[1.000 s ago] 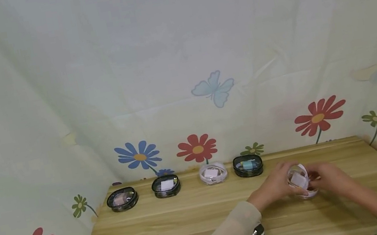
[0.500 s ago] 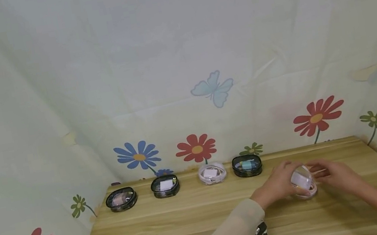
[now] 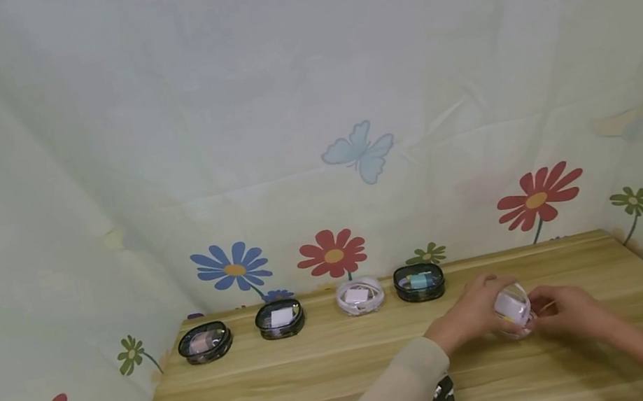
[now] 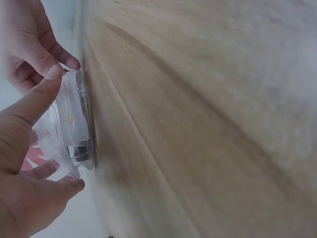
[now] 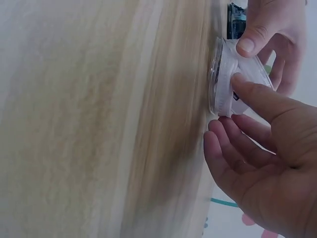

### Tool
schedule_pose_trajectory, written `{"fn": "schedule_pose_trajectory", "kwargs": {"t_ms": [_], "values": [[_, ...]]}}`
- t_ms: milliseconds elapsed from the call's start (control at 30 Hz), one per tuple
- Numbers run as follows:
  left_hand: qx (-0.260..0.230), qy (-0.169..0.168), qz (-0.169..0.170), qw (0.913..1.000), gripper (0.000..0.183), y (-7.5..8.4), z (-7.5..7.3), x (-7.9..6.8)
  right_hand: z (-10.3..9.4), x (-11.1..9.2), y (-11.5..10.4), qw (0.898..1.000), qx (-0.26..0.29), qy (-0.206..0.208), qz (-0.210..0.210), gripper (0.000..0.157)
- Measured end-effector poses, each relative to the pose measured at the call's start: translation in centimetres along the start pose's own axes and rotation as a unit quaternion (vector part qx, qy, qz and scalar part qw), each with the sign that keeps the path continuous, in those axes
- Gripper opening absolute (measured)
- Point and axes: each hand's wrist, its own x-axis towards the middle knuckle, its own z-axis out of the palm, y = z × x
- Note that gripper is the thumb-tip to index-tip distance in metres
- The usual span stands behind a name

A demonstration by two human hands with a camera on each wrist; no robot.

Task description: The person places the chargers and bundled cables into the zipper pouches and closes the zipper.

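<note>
A clear oval zip pouch (image 3: 523,326) with white trim stands tilted near the table's right half, a white charger block (image 3: 508,308) showing through it. My left hand (image 3: 474,310) grips it from the left, thumb on the near side and fingers behind. From the right, my right hand (image 3: 573,311) pinches its edge. In the right wrist view the right thumb presses by the white zipper band (image 5: 227,74), with fingertips right at the lower rim. The left wrist view shows the pouch (image 4: 74,106) between the left thumb and fingers.
Along the table's back edge are two black-trimmed pouches (image 3: 205,342) at left, a white-trimmed pouch (image 3: 360,296), and a black-trimmed one with a teal item (image 3: 419,282). A flower-printed curtain (image 3: 253,98) hangs behind the wooden table (image 3: 289,390).
The right fingers drew slightly away from the pouch's edge, then returned to it. The pouch has turned a little in the left hand, and its clear face now covers the charger block.
</note>
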Motion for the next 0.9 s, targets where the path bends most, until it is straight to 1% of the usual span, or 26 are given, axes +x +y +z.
{"fn": "schedule_pose_trajectory", "kwargs": {"t_ms": [100,167,267,333,433,500,567,633,733,833,900], "values": [[0.022,-0.009,0.018,0.9996,0.088,-0.1,-0.2,0.1,0.2,0.2,-0.4,1.0,-0.012,0.014,-0.005,0.034],[0.048,-0.017,0.036,0.9981,0.089,-0.1,-0.4,0.3,0.3,0.2,-0.6,1.0,-0.013,0.02,0.007,0.035],[0.087,-0.032,0.057,0.994,0.091,0.0,-0.6,0.6,0.4,0.2,-0.6,1.0,-0.009,0.024,0.014,0.036],[0.114,-0.045,0.064,0.9905,0.093,0.2,-0.8,0.8,0.4,0.1,-0.5,1.0,-0.003,0.025,0.011,0.042],[0.127,-0.068,0.053,0.9882,0.093,0.7,-0.9,0.9,0.0,-0.1,-0.2,1.0,0.014,0.005,0.004,0.053],[0.126,-0.083,0.038,0.9878,0.093,1.0,-1.0,1.0,-0.5,-0.1,0.0,1.0,0.027,-0.015,0.001,0.06],[0.115,-0.095,0.017,0.9887,0.093,1.3,-1.0,1.0,-0.8,-0.2,0.2,0.998,0.046,-0.037,0.002,0.063],[0.112,-0.103,0.002,0.9884,0.092,1.6,-1.0,1.1,-1.1,-0.2,0.4,0.997,0.057,-0.05,0.001,0.063],[0.121,-0.11,-0.004,0.9866,0.092,1.7,-1.0,1.2,-1.2,-0.3,0.5,0.996,0.068,-0.058,-0.009,0.06],[0.13,-0.119,0.002,0.9843,0.092,1.5,-1.1,1.0,-1.3,-0.3,0.6,0.995,0.073,-0.062,-0.011,0.057],[0.122,-0.119,0.01,0.9854,0.094,1.3,-1.2,0.6,-1.1,-0.4,0.7,0.995,0.077,-0.065,-0.007,0.055]]}}
